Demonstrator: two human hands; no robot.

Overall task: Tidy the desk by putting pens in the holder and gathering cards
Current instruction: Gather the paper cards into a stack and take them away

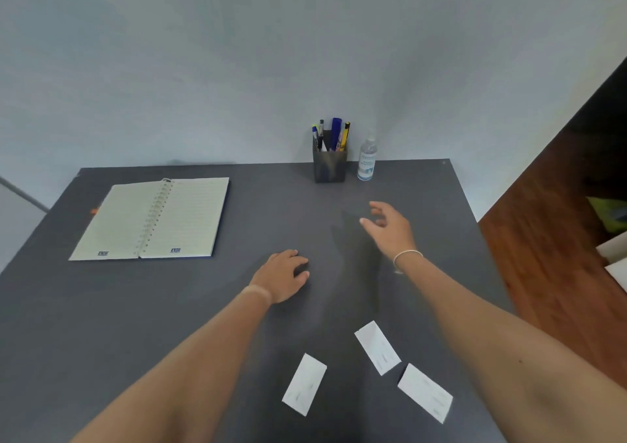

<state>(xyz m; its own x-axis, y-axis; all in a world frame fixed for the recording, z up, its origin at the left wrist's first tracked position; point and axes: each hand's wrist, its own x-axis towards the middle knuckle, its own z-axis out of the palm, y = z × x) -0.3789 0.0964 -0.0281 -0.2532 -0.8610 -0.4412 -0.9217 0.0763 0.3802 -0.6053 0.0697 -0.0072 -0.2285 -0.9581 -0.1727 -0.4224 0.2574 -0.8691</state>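
Note:
A dark square pen holder [329, 166] stands at the back of the grey desk [237, 307], holding several pens [334, 134]. Three white cards lie apart near the front edge: a left card [304, 384], a middle card [377, 347] and a right card [425, 392]. My left hand [281, 276] rests palm down on the desk with fingers curled and nothing visible in it. My right hand [390, 227] hovers above the desk in front of the holder, fingers spread and empty. Both hands are well behind the cards.
An open spiral notebook [152, 218] lies at the back left. A clear sanitizer bottle [367, 159] stands just right of the pen holder. The desk's right edge drops to a wooden floor [549, 256]. A pale wall rises behind the desk.

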